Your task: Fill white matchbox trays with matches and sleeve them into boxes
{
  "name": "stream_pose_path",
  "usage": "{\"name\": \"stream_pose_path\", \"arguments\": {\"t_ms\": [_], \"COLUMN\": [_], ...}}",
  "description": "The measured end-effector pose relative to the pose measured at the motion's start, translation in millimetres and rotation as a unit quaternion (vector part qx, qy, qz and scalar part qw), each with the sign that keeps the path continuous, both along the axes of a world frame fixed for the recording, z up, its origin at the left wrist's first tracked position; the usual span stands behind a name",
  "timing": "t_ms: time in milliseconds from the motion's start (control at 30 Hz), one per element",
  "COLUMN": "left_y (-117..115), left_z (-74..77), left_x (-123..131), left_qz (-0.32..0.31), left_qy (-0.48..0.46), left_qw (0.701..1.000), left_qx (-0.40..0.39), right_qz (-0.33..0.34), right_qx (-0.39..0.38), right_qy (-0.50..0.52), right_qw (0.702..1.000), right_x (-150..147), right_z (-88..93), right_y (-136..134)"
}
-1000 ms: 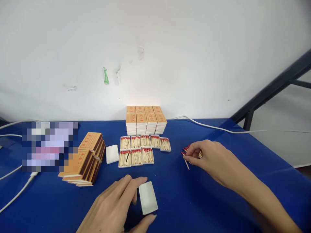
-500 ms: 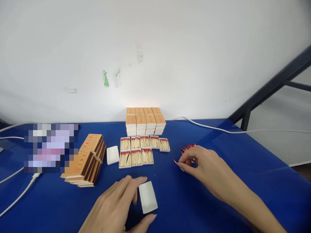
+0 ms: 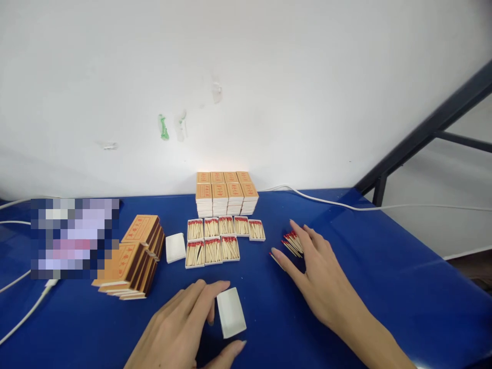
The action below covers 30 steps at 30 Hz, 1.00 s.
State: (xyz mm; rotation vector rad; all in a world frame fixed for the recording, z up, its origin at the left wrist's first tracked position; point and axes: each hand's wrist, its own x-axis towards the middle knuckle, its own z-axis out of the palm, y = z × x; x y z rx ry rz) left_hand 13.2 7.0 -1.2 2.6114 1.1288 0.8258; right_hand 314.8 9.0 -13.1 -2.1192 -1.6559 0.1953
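My left hand (image 3: 184, 320) rests on the table with index finger and thumb spread around a white matchbox tray (image 3: 231, 312). The index fingertip is at the tray's far corner; the thumb lies by its near edge, and I see no firm grip. My right hand (image 3: 313, 271) is open, its fingers apart over a small pile of red-tipped matches (image 3: 292, 244), partly covering it. A single match (image 3: 277, 262) lies beside the right thumb. Farther back stand several trays filled with matches (image 3: 213, 250), in two rows.
Another white tray (image 3: 176, 248) lies left of the filled ones. Stacked orange matchbox covers (image 3: 140, 229) stand at the left, near a pixelated area (image 3: 77, 236) and white cables (image 3: 28, 318). A block of matchboxes (image 3: 226, 192) stands by the wall. A dark metal frame (image 3: 418, 138) rises at the right.
My right hand has opened from a pinch on a match and spread over the pile. That match is now by the thumb. The left hand keeps its place; the view has shifted slightly.
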Motion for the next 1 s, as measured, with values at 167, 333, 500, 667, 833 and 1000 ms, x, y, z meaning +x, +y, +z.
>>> {"name": "stream_pose_path", "arguments": {"t_ms": [167,333,500,667,833,1000], "left_y": [-3,-5,-3,-4,-4,-4], "left_z": [-2.6,-7.5,-8.8,-9.0,-6.8,-8.3], "left_x": [-3,-6,-5,-5,-4,-5], "left_qz": [-0.006,-0.004,-0.009,-0.004,-0.004,-0.012], "left_qy": [0.000,0.036,0.042,0.033,0.022,0.029], "left_qw": [1.000,0.999,0.999,0.999,1.000,0.999], "left_qx": [-0.010,-0.017,-0.022,-0.015,0.004,-0.015], "right_qz": [0.055,0.075,0.068,0.102,0.124,0.112], "right_qx": [-0.009,0.036,0.162,0.197,0.188,0.170], "right_qy": [0.013,0.001,-0.061,-0.086,-0.029,0.003], "right_qw": [0.998,0.997,0.983,0.971,0.974,0.979], "right_x": [-13,-22,-25,-26,-34,-31], "right_z": [0.1,-0.4,6.0,3.6,3.5,9.1], "right_y": [-9,-22,-29,-26,-29,-30]}}
